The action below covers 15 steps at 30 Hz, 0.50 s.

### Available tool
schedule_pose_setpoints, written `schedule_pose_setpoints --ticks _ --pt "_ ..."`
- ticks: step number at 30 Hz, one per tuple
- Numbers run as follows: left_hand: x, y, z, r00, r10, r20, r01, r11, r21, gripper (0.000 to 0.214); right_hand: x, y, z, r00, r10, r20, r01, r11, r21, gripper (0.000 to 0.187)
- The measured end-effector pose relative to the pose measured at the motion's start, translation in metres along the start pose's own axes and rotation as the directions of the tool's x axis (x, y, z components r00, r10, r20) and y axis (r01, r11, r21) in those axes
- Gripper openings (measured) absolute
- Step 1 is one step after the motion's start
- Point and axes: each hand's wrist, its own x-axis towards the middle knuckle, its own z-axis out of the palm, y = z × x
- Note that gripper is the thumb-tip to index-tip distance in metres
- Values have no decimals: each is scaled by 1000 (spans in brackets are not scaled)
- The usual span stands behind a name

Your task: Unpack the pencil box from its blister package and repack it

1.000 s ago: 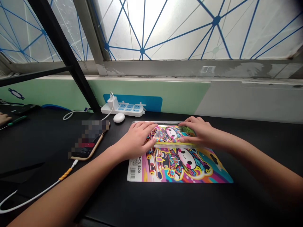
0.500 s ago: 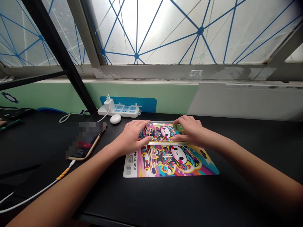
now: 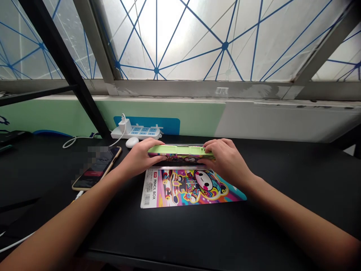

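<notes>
Tilted up, one pencil box (image 3: 180,151) grasped by fingers of left hand (image 3: 139,157), right hand (image 3: 227,160)

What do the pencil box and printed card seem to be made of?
The pencil box: smooth, lime-green coated shell with a slight sheen, possibly tin or plastic, unclear which. The printed card: probably thin coated paperboard, judging by its flat, glossy full-colour print and barcode.
</notes>
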Motion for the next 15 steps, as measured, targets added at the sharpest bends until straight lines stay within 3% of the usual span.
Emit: schedule_pose_setpoints --ticks 2,4,6,10,12,15 --pt "-1 7 -6 988 142 -66 -137 988 75 25 -1 -4 -8 982 -120 -146 114 992 -45 10" --pt "-7 20 -15 944 282 -171 -256 954 155 23 -8 -8 -19 929 -229 -292 201 972 -124 20" --pt "-19 34 -22 905 363 -224 -316 923 218 27 -25 -12 -29 889 -278 -364 223 957 -185 36" --pt "-62 52 -18 885 449 -124 -407 875 260 38 -84 -16 -33 891 -313 -329 281 949 -144 53" --pt "-85 50 -8 902 431 -23 -415 880 231 45 -112 -16 -26 916 -310 -254 307 950 -55 57" --pt "-111 42 8 936 350 42 -352 922 161 53 -131 -13 -16 903 -395 -169 408 911 52 56"
